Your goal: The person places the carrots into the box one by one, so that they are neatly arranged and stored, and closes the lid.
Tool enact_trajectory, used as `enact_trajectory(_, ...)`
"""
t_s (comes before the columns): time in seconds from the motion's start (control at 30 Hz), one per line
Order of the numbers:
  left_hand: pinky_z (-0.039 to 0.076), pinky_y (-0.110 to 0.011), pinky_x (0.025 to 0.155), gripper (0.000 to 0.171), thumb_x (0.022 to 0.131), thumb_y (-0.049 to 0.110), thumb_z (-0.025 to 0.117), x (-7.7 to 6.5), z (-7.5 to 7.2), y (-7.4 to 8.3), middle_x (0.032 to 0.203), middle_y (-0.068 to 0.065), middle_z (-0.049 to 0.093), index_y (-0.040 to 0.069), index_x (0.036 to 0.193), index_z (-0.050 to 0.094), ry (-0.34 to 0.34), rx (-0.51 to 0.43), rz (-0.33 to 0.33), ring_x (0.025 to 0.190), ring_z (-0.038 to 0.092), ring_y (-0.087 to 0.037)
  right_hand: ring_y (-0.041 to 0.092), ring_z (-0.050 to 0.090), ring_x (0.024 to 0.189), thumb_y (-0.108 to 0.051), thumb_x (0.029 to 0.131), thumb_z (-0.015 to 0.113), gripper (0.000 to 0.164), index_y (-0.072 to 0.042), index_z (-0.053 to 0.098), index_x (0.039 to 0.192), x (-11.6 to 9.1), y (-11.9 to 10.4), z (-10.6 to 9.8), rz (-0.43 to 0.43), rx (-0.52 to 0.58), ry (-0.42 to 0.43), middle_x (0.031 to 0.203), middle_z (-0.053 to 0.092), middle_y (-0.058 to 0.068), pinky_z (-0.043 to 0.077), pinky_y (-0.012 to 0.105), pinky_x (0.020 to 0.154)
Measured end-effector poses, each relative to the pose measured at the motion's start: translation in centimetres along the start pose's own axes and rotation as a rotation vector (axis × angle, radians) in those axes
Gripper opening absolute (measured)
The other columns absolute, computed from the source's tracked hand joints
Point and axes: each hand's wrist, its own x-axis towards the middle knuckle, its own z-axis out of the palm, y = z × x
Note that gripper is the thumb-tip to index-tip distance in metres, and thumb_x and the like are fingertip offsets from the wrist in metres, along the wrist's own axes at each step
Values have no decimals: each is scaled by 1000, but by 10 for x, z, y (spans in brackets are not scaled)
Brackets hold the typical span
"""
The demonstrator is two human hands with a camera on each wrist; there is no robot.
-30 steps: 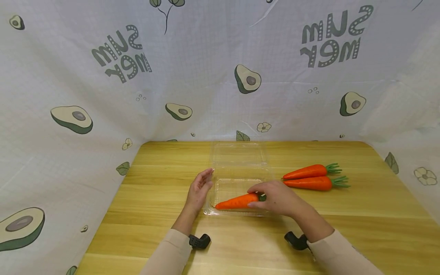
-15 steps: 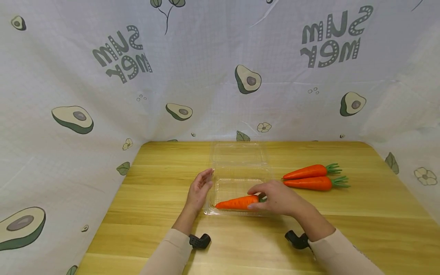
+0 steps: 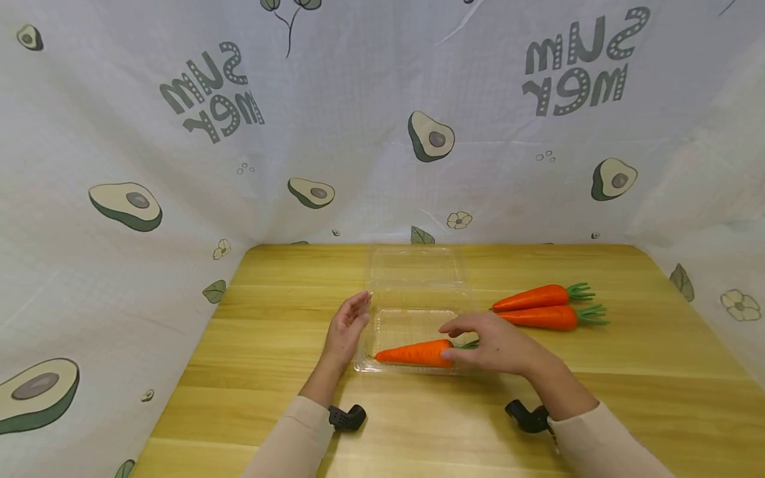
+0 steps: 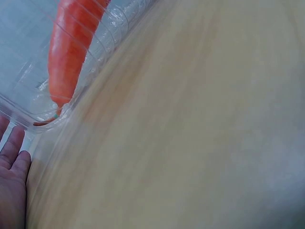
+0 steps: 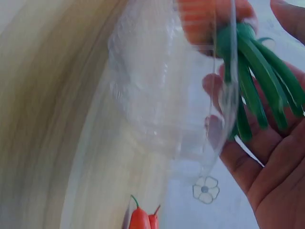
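Observation:
An orange carrot [image 3: 416, 354] with a green top lies along the near side of a clear plastic clamshell box [image 3: 412, 325], its tip pointing left. My right hand [image 3: 493, 342] hovers at the carrot's green end, thumb and fingers spread apart. In the right wrist view the carrot's green stems [image 5: 262, 76] stick out over the box edge, across the palm and fingers of that hand [image 5: 276, 162]. At the box's left side, the fingers of my left hand [image 3: 346, 328] rest beside its wall. The left wrist view shows those relaxed fingers [image 4: 13, 143] close to the rim.
Two more carrots lie side by side on the wooden table [image 3: 269, 372], right of the box: one behind [image 3: 532, 297] and one in front [image 3: 538, 318]. The box's lid [image 3: 412, 265] is folded back toward the patterned curtain [image 3: 358, 119].
The carrot has settled lower in the box. My right hand has loosened from it and drawn back to the right, so more of its green top shows. The left hand has stayed put.

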Motion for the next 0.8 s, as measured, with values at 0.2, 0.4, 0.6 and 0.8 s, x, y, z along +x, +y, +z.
enact_trajectory(0.2,40,-43,119,45,99,-3,54,0,-1,-2,150,-26,53,-5,144,49,3,-14,18,142,48,-41,25,68,113,-43,91,75,45,-16,71,126,-11,4,-9,-17,-6,129,123,74,4,57,55,95)
enact_trajectory(0.4,44,-32,116,45,99,-2,54,1,-1,-2,150,-23,53,-3,145,50,9,-21,-11,143,49,-38,30,70,113,-34,91,77,38,-15,72,123,-22,14,-22,-28,-50,236,120,75,5,56,57,97)
enact_trajectory(0.6,45,-27,114,46,100,-1,54,1,-1,-1,151,-22,53,-1,145,50,12,-25,-25,143,49,-37,35,69,115,-30,92,77,37,-12,72,124,-34,24,-38,34,-68,298,122,74,10,56,58,95)
enact_trajectory(0.8,44,-27,115,46,99,-1,54,1,-1,-2,151,-22,53,-1,145,50,15,-25,-27,143,49,-37,38,67,114,-34,95,73,38,-15,71,127,-47,36,-51,98,-97,328,125,73,13,56,56,92)
